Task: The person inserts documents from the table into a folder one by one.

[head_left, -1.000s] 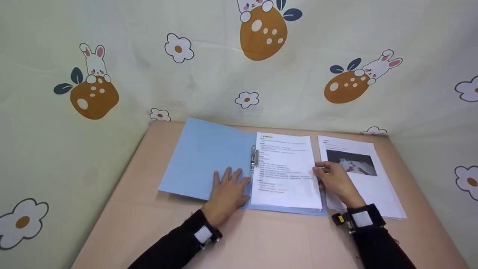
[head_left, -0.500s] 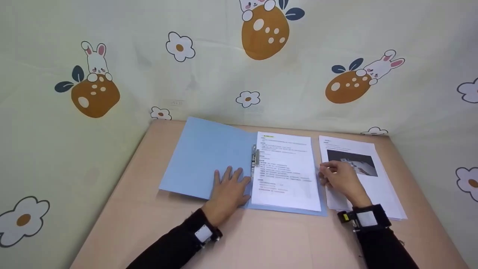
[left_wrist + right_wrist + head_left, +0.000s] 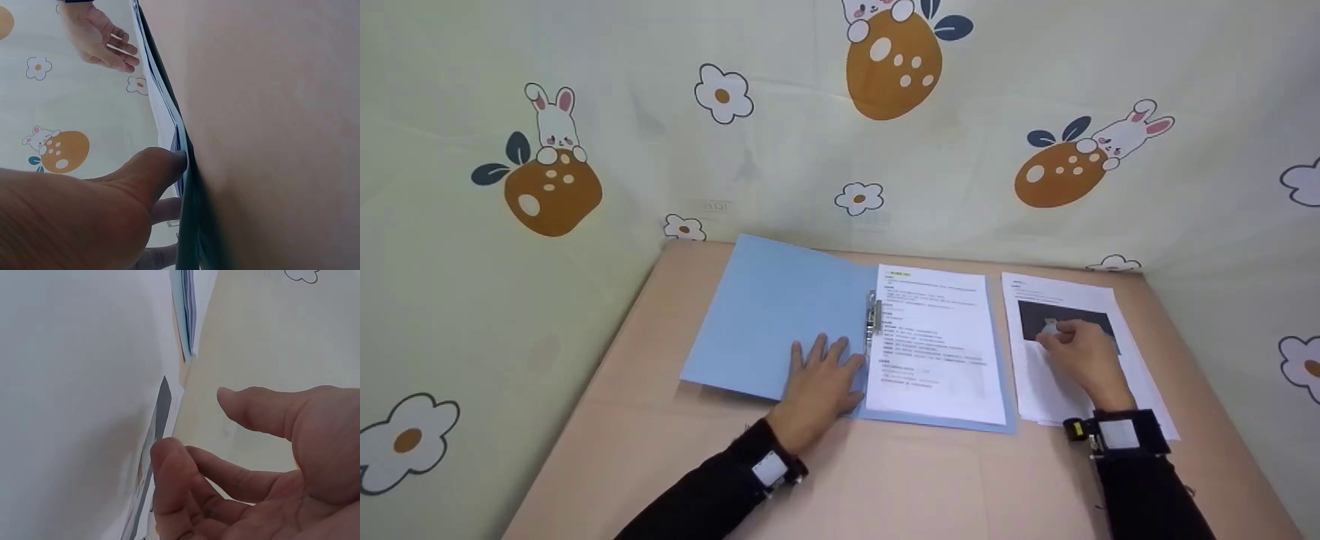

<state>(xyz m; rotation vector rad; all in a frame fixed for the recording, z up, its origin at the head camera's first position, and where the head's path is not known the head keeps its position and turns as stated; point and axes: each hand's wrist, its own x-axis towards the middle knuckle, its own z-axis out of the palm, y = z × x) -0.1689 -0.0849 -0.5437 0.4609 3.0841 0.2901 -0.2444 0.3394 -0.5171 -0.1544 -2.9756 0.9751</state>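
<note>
A blue folder [image 3: 765, 315] lies spread open on the table, with printed sheets [image 3: 937, 390] on its right side. A metal clip [image 3: 874, 311] runs along their left edge. My left hand [image 3: 819, 386] rests on the folder near the spine, fingers spread; in the left wrist view its thumb [image 3: 163, 163] is at the blue folder's edge. My right hand [image 3: 1087, 360] is over a second stack of printed paper [image 3: 1046, 390], overlapping its dark photo [image 3: 1033, 316]. In the right wrist view the thumb [image 3: 253, 408] stands apart from the bent fingers, with nothing between them.
The tan tabletop [image 3: 915, 480] runs along the front. A pale curtain [image 3: 780, 157] with rabbits, orange fruits and flowers hangs behind and at both sides. A narrow strip of table separates the folder from the right-hand paper stack.
My right hand has left the right edge of the sheets in the folder and moved right, over the second paper stack's photo. The left hand has stayed in place on the folder.
</note>
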